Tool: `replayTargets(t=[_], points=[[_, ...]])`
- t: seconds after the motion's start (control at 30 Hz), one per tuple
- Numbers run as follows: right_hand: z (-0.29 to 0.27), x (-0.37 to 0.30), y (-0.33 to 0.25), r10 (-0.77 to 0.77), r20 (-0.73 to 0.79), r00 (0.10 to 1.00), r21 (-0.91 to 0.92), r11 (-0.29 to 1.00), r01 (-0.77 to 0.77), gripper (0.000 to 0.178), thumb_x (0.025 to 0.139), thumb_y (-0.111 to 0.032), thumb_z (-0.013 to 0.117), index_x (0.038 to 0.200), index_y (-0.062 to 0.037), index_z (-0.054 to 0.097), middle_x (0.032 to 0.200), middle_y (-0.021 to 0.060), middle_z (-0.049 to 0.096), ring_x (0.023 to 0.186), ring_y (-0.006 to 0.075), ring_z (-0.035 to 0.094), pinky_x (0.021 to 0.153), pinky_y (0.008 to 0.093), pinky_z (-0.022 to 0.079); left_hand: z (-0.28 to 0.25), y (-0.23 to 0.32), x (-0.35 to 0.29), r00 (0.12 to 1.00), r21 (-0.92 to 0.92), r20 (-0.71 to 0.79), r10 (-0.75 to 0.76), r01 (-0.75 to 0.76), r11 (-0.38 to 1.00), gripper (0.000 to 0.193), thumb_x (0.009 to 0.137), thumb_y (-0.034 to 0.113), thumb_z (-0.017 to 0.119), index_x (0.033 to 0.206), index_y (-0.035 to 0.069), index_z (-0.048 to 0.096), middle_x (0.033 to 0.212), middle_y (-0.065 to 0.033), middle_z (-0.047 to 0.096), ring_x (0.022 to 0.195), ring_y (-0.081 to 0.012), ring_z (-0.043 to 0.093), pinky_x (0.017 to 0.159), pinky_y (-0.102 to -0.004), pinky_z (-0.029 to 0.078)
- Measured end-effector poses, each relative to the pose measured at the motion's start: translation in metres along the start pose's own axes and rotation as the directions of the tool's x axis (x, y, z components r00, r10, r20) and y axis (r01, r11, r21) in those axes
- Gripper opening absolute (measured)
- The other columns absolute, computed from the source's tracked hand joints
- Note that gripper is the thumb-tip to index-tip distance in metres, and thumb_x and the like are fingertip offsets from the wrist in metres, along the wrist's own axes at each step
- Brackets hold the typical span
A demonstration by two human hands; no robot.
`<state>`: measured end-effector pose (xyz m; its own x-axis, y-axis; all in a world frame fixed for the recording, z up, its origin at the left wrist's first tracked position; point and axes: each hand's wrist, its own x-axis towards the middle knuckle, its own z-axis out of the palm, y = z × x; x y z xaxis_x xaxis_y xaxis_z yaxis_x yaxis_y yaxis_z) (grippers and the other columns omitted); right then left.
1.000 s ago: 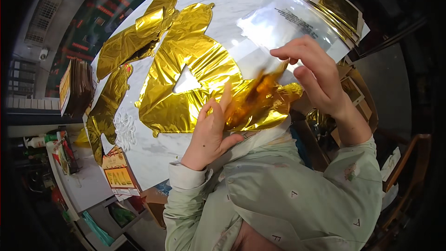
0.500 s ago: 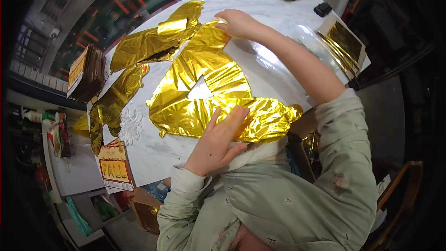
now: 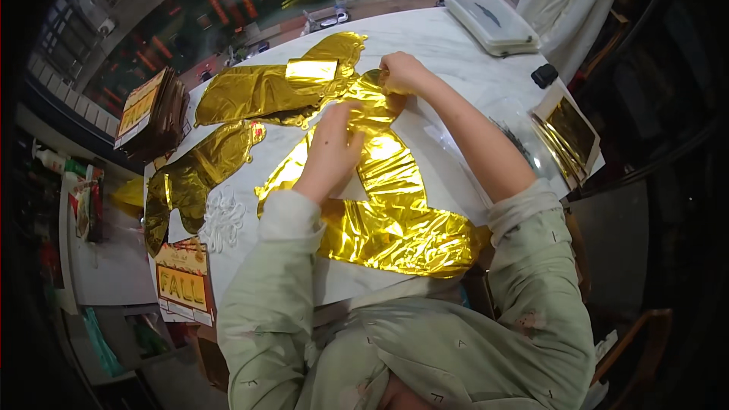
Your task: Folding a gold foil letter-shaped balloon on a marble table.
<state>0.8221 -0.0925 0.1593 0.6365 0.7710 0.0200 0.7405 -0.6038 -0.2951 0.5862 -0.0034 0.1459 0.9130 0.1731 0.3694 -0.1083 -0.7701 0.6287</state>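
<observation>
A flat, uninflated gold foil balloon (image 3: 399,239) shaped like a letter A lies on the white marbled table, its far leg pointing away from me. My right hand (image 3: 404,74) pinches the tip of that far leg, fingers closed on the foil. Over the balloon's middle hovers my left hand (image 3: 332,150), its fingers apart and reaching toward the same leg; it covers part of the central hole. Just beyond, another gold foil balloon (image 3: 243,91) lies flat, touching or nearly touching the tip. A third gold foil piece (image 3: 205,167) curves along the left.
White string (image 3: 222,222) is heaped at the left, near an orange printed card pack (image 3: 182,282). A stack of similar packs (image 3: 152,112) stands at the far left. On the right lie gold-filled packets (image 3: 566,137), a black clip-like object (image 3: 544,74) and a clear plastic case (image 3: 493,24).
My left hand has moved from the balloon's near part up toward its far leg. My right hand has closed on the tip there. The view has shifted slightly.
</observation>
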Motion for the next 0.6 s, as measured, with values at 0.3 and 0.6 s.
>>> replayTargets(t=[0.3, 0.6], points=[[-0.007, -0.101, -0.025, -0.402, -0.415, 0.816, 0.172, 0.846, 0.505, 0.024, 0.090, -0.009, 0.067, 0.113, -0.0059, 0.062, 0.098, 0.0161, 0.065, 0.092, 0.0367, 0.064, 0.081, 0.0455, 0.052, 0.029, -0.044, 0.024, 0.956, -0.080, -0.281, -0.083, 0.063, 0.995, 0.046, 0.078, 0.003, 0.074, 0.123, 0.001, 0.060, 0.107, -0.0186, 0.064, 0.096, -0.0366, 0.064, 0.085, -0.0439, 0.052], [-0.002, -0.106, -0.041, -0.436, -0.389, 0.811, 0.043, 0.871, 0.489, 0.020, 0.088, -0.007, 0.070, 0.108, -0.0057, 0.072, 0.092, 0.0116, 0.065, 0.087, 0.0314, 0.064, 0.075, 0.0401, 0.053, 0.029, -0.049, 0.024, 0.939, -0.115, -0.342, -0.040, 0.001, 0.993, 0.020, 0.086, -0.001, 0.060, 0.103, 0.002, 0.070, 0.101, -0.0167, 0.071, 0.094, -0.0373, 0.064, 0.086, -0.0451, 0.051]])
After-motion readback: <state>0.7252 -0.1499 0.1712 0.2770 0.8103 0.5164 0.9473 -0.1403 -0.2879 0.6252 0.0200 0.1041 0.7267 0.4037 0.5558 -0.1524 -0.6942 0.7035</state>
